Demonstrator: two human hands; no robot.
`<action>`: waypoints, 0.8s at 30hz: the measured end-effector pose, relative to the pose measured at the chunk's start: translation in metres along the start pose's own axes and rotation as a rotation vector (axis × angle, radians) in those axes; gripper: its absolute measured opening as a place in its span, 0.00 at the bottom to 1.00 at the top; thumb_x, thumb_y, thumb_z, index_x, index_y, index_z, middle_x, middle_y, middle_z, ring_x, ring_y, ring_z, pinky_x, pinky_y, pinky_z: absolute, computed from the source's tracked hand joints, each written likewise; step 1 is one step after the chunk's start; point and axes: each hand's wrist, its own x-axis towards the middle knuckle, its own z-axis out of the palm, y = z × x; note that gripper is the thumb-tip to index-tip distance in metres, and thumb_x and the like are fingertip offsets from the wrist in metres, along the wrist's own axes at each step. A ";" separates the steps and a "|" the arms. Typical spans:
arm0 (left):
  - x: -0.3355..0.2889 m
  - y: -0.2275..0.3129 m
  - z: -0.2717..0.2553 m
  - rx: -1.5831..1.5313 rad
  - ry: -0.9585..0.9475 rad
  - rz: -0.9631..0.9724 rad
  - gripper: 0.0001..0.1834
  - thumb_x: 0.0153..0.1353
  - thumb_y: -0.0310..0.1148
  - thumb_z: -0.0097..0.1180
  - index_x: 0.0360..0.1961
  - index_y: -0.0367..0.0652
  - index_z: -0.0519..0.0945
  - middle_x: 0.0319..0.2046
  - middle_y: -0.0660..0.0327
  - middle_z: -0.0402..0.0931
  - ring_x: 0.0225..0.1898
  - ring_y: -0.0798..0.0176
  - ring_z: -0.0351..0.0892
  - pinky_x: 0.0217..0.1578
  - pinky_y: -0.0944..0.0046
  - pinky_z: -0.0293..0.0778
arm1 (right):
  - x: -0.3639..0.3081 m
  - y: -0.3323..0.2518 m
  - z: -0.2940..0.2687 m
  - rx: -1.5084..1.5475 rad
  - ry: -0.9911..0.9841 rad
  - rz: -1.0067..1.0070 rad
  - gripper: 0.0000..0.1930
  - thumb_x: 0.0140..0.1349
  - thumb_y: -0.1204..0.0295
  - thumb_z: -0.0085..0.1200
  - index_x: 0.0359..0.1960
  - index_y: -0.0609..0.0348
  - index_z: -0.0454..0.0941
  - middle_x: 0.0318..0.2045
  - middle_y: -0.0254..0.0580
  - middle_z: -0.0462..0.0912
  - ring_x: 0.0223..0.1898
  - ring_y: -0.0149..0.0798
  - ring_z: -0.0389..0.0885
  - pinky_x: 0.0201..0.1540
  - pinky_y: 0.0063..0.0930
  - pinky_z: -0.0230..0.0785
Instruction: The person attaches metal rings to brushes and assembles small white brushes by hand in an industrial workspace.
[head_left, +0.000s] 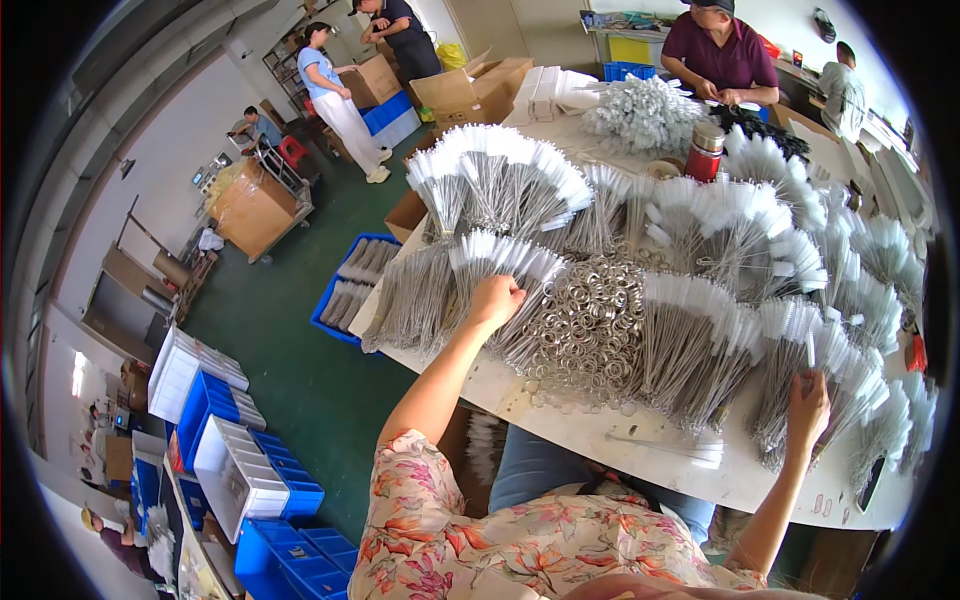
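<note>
Two hands out — left hand [495, 298] curled on brush bundle [500, 262], right hand [808, 398] pinching one brush [810, 350] upright, w/ ring pile [590, 315] between them on counter [640, 450]

White-tipped wire brushes [500, 262] fanned in bundles on the table [640, 450]; ends outward.

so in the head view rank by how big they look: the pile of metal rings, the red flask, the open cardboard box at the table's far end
1. pile of metal rings
2. open cardboard box, though it lies farther from the camera, so its real size is unsure
3. red flask
</note>
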 end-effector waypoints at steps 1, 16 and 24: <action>0.000 0.001 0.003 0.030 0.050 0.008 0.13 0.50 0.40 0.60 0.25 0.40 0.80 0.24 0.52 0.79 0.28 0.51 0.79 0.32 0.56 0.73 | 0.000 0.003 0.005 -0.002 0.056 -0.015 0.10 0.58 0.64 0.52 0.37 0.54 0.72 0.31 0.40 0.79 0.31 0.42 0.78 0.32 0.36 0.67; 0.004 0.024 0.006 0.070 0.069 0.065 0.13 0.53 0.39 0.57 0.28 0.39 0.76 0.27 0.52 0.77 0.31 0.49 0.77 0.33 0.55 0.71 | 0.029 0.042 -0.002 0.614 -0.070 0.073 0.09 0.52 0.67 0.59 0.23 0.59 0.75 0.16 0.20 0.62 0.19 0.19 0.54 0.21 0.17 0.47; -0.009 0.026 0.009 0.108 0.160 0.163 0.11 0.55 0.36 0.54 0.28 0.39 0.73 0.29 0.50 0.76 0.32 0.46 0.76 0.34 0.52 0.71 | 0.019 0.036 -0.044 1.020 0.305 0.183 0.07 0.58 0.65 0.55 0.27 0.54 0.75 0.14 0.20 0.57 0.17 0.15 0.50 0.18 0.14 0.38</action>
